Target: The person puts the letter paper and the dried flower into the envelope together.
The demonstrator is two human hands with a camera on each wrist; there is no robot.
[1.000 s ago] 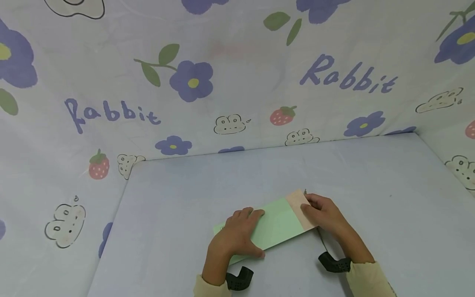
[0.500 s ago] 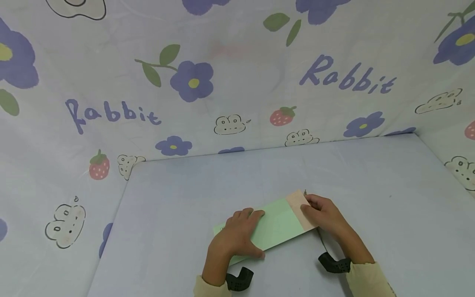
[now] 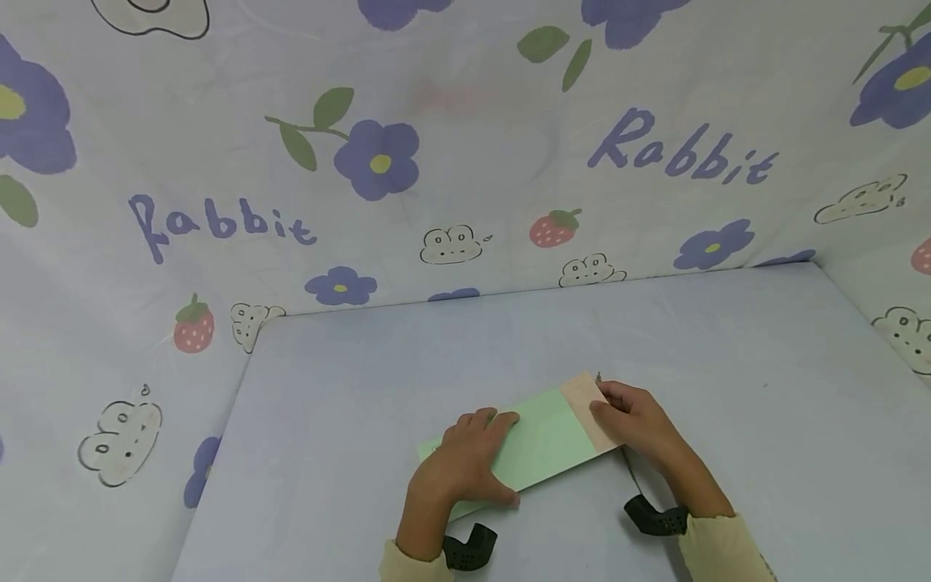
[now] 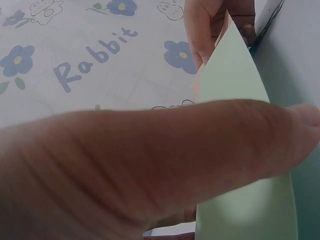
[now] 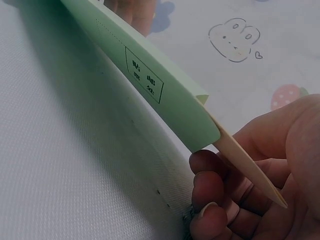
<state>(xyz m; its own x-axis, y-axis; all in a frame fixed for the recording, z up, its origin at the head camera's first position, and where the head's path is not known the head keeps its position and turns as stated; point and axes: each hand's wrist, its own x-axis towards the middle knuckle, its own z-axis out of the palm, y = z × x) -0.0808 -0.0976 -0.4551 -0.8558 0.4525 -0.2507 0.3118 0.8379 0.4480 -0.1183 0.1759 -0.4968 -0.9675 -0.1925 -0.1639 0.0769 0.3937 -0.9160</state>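
Note:
A pale green envelope slants across the front of the table, with the end of a peach sheet of paper sticking out on its right. My left hand grips the envelope's left part across its width, thumb at the near edge and fingers toward the far edge. At the other end, my right hand pinches the peach paper between thumb and fingers. The right wrist view shows the envelope's underside, with a printed box of Chinese characters, tilted over the table. The fingers of my left hand partly hide the envelope's left end.
A thin dark cord runs beside my right hand on the pale tabletop. Black wrist mounts sit on both forearms. Fabric printed with flowers, rabbits and strawberries rises behind the table and at its sides.

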